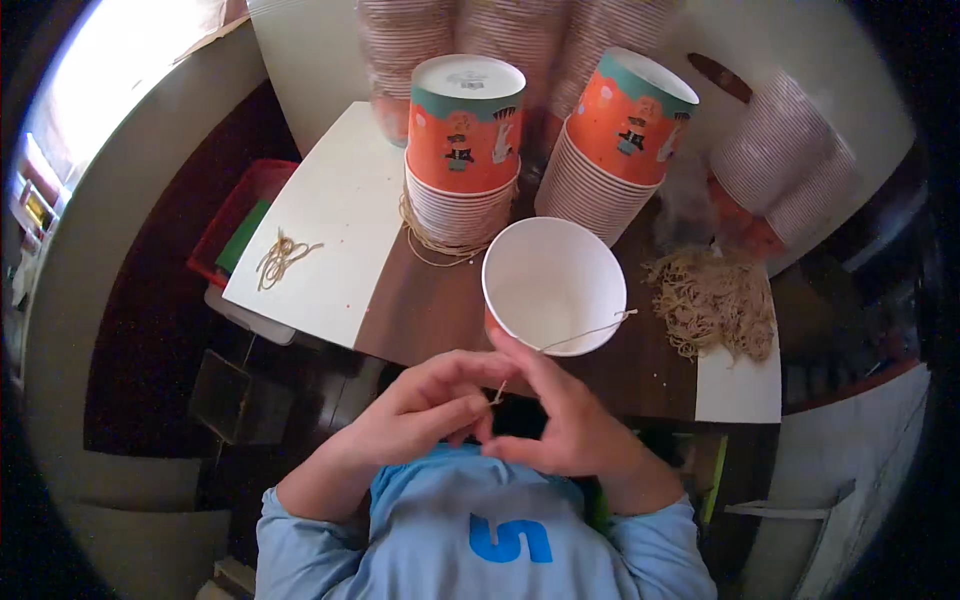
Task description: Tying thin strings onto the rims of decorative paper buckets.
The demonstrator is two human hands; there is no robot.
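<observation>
A white-lined paper bucket (pixel 553 280) stands tilted at the table's near edge, its mouth toward me. A thin tan cord (pixel 585 333) crosses its mouth from a knot at the right rim to my right hand. My left hand (pixel 425 405) is closed, thumb against fingers, with a short knotted cord end at the fingertips. My right hand (pixel 565 415) has thumb and forefinger spread apart, the forefinger by the bucket's lower rim; its other fingers are partly hidden. Between the hands, just above my blue shirt, the cord end shows.
Two stacks of upturned orange-and-green buckets, one left (pixel 465 140) and one right (pixel 625 130), stand behind. Cord loops lie around the left stack's base. A tangled cord pile (pixel 715 305) is at right, a small cord bundle (pixel 285 260) at left. Wrapped bucket stacks (pixel 785 150) line the back.
</observation>
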